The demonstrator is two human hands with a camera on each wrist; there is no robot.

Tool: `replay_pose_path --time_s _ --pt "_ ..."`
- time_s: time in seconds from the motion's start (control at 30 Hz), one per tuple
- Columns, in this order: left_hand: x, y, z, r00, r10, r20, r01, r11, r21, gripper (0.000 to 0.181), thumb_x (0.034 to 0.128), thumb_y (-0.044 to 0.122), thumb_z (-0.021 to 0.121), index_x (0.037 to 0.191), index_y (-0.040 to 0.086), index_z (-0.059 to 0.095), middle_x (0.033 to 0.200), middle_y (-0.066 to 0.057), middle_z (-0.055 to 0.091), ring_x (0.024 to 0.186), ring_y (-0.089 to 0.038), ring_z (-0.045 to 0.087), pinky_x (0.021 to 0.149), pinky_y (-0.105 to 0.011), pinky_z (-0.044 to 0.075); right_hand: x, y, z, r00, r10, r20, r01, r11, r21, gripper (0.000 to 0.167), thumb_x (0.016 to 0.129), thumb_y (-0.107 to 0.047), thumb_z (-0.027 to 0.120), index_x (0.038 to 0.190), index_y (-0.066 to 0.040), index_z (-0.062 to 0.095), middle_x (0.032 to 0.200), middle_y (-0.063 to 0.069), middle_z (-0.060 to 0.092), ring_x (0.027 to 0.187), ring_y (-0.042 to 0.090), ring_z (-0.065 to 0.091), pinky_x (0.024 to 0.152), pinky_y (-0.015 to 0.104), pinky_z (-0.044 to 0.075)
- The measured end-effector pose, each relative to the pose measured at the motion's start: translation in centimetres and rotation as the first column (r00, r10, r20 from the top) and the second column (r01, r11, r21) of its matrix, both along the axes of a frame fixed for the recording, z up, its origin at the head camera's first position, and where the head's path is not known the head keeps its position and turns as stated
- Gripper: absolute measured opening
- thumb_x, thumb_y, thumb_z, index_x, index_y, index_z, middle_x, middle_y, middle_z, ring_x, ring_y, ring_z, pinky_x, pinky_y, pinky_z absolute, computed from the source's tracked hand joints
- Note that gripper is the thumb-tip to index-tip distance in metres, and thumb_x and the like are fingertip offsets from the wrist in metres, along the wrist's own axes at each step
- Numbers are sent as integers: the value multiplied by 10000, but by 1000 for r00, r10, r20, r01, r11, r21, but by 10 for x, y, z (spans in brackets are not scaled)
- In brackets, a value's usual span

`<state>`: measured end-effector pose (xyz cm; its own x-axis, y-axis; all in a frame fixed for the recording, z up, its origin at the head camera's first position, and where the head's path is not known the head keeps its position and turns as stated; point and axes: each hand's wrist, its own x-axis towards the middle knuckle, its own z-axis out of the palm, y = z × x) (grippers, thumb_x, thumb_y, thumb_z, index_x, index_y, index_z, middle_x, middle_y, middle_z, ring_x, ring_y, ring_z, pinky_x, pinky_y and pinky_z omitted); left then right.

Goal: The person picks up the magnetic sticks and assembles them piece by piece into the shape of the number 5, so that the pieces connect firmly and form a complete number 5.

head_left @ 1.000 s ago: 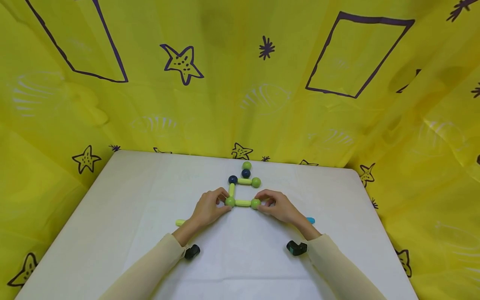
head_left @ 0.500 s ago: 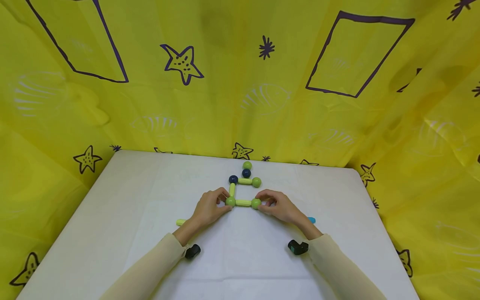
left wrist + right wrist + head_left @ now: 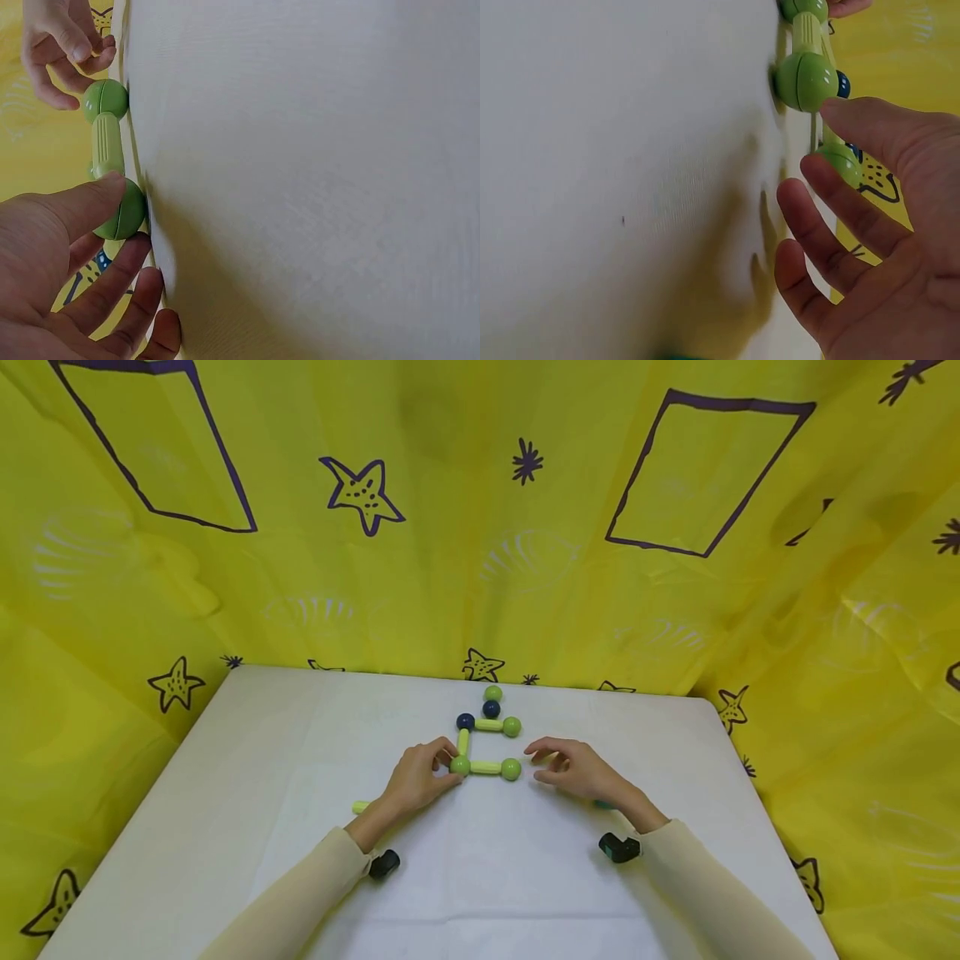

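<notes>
Pinching green ball (image 3: 460,766) in left fingers (image 3: 112,286), gripping nothing with loosely spread right fingers (image 3: 855,206). Likely light, stiff, slick, though hard to tell; grip by end ball (image 3: 511,769) just beside right fingers.

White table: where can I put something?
Free: between the left sleeve and the left table edge; between the right sleeve and right table edge; between both sleeves. Crowded: the middle, with green balls, blue balls, sticks, left hand, right hand.
</notes>
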<state>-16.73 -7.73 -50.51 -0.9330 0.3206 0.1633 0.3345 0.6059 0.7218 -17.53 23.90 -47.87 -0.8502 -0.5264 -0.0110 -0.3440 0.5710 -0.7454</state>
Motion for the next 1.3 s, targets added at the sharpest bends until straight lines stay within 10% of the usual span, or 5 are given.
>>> replay_pose_path --time_s 1.3 --pt "-5 -7 -6 993 -111 -37 115 988 100 270 863 81 824 1118 103 735 1021 -57 732 865 -224 640 794 -334 517 33 90 30 990 88 106 -105 979 175 263 959 -163 739 1212 -93 718 1087 43 711 937 257 612 788 320 514"
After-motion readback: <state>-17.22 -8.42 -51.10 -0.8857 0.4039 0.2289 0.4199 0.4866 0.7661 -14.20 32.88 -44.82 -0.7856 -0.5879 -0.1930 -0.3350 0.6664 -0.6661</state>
